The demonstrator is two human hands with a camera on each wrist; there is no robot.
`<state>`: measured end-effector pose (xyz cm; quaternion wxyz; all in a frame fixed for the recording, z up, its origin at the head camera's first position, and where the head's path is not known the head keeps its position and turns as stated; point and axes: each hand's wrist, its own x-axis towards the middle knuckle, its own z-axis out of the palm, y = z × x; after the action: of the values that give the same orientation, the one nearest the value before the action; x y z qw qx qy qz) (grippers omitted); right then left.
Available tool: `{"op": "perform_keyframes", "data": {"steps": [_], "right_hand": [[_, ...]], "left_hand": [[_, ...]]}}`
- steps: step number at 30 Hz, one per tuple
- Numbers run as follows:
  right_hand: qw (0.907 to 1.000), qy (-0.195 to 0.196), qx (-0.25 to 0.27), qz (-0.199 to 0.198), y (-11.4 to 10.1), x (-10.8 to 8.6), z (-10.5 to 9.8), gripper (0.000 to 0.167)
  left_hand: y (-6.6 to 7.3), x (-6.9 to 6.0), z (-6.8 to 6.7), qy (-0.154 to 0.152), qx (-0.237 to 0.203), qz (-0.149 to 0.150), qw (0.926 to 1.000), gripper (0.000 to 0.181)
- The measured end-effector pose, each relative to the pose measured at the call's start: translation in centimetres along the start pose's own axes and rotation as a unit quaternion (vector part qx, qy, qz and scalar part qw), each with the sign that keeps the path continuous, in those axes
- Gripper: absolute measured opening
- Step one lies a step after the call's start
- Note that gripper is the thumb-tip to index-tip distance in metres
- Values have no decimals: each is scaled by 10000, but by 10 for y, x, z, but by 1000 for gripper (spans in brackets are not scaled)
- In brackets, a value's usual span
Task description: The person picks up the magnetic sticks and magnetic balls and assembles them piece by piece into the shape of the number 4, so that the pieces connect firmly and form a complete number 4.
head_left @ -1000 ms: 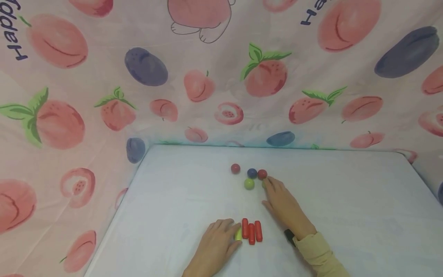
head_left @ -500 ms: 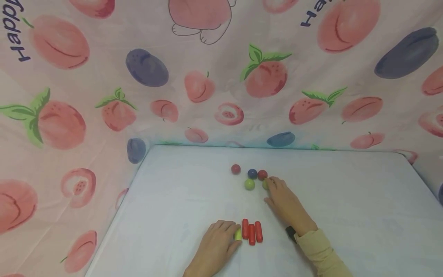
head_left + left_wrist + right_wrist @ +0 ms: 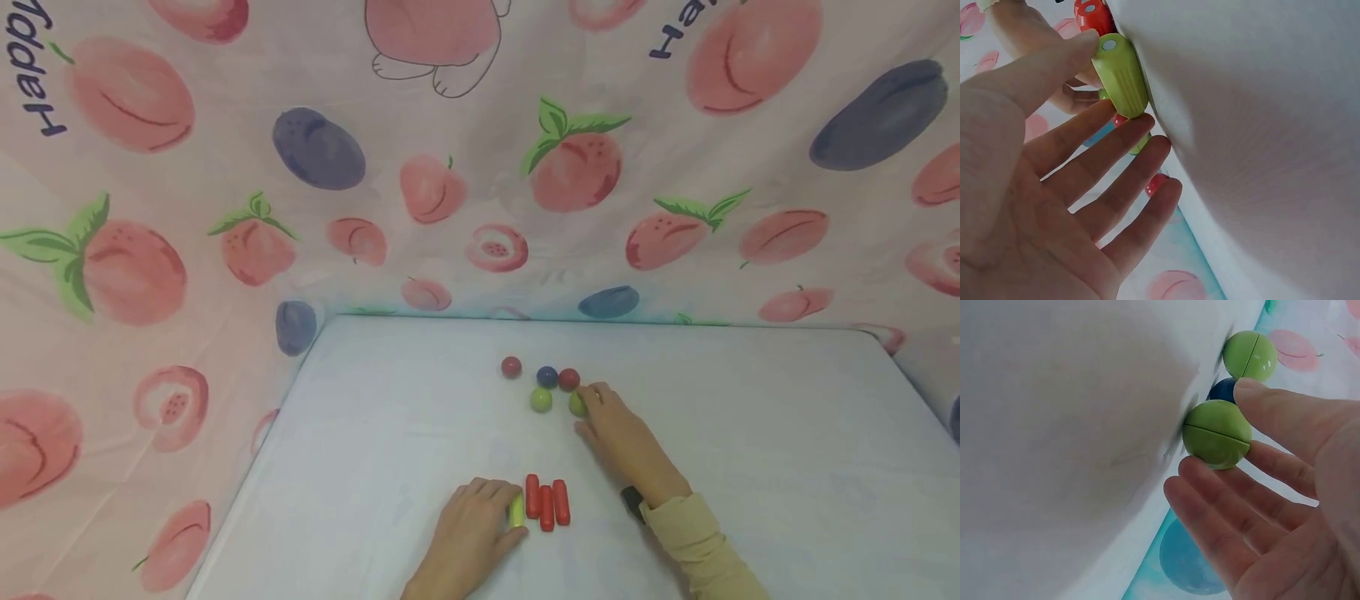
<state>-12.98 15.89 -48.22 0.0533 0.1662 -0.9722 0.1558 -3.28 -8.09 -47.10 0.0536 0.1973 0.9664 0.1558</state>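
In the head view my left hand pinches a yellow-green cylinder by its ends, between thumb and index finger. The left wrist view shows the same cylinder between them, the other fingers spread. Three red cylinders lie just right of it. Farther back, my right hand has its thumb and index finger around a green ball; the right wrist view shows this ball near the thumb tip, with the index finger partly hidden behind it.
Left of the right hand are another green ball, a blue ball, a red ball and, farther left, a second red ball. A fruit-print cloth stands behind the white table.
My right hand has shifted slightly right and nearer, and more of the green ball at its fingertips shows, a little apart from the red ball. The left hand has hardly moved.
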Motion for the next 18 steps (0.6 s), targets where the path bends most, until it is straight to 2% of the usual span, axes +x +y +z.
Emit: {"op": "perform_keyframes", "data": {"steps": [4,12,18], "right_hand": [[9999,76,124,-33,-1,2,-1,48],[9987,232,364,-254,1,3,-3,41],[9980,175,573,-209,2,3,-4,32]], "left_hand": [[1,0,0,20,-45,-126,9999,56],[1,0,0,150,-401,-264,9987,45],[1,0,3,392,-527,-314,9973,43]]}}
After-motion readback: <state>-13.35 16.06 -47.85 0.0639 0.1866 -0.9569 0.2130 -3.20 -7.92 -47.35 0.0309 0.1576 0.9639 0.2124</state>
